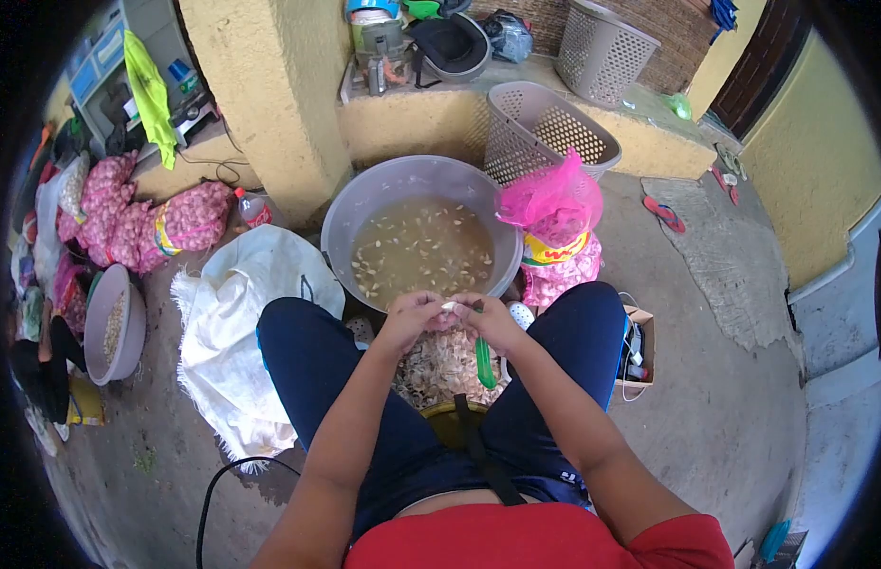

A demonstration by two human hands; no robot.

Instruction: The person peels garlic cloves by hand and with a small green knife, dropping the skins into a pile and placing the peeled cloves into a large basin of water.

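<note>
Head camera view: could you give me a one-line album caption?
Seated person's hands hold a garlic clove and green-handled knife beside a basin of soaking cloves.

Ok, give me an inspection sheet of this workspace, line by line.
Surface: bare concrete floor, stained.
Job's things: garlic clove pinched between both hands; green-handled knife in right hand; grey basin of water with floating cloves; peel pile between the knees.
Clutter: white sack, pink net bags of garlic, small bowl, laundry baskets.
Hands: left hand and right hand closed on the clove.
Cables: black cable on the floor.
Surroundings: yellow walls, ledge, sandals.
</note>
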